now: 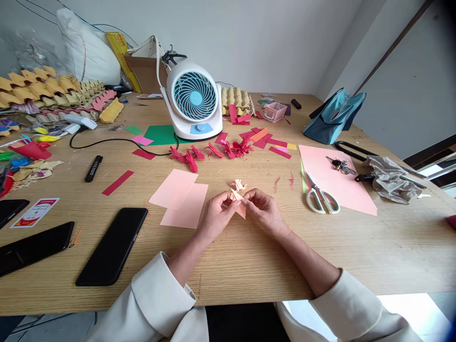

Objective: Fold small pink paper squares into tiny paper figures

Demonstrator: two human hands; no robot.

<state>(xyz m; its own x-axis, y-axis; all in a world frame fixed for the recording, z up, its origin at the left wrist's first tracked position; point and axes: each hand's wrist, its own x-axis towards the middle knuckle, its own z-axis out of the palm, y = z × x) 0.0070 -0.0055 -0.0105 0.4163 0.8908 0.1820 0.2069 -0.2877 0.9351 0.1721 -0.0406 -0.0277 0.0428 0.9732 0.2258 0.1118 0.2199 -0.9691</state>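
Note:
Between my two hands is a small piece of folded pink paper (241, 211), held low over the wooden table. My left hand (218, 213) pinches its left side with thumb and fingertips. On the other side, my right hand (266, 211) grips it the same way, its thumb close to the left one. Just beyond the fingertips lies a small cut pale pink paper piece (238, 184) with a frayed look. Two flat pink paper sheets (187, 209) overlap on the table left of my left hand.
White-handled scissors (321, 197) and keys (342, 165) rest on larger pink sheets (359, 199) at right. Frayed red paper pieces (190, 160) lie before a white fan (195, 99). A black phone (112, 247) and marker (94, 168) are at left; a blue bag (329, 118) stands back right.

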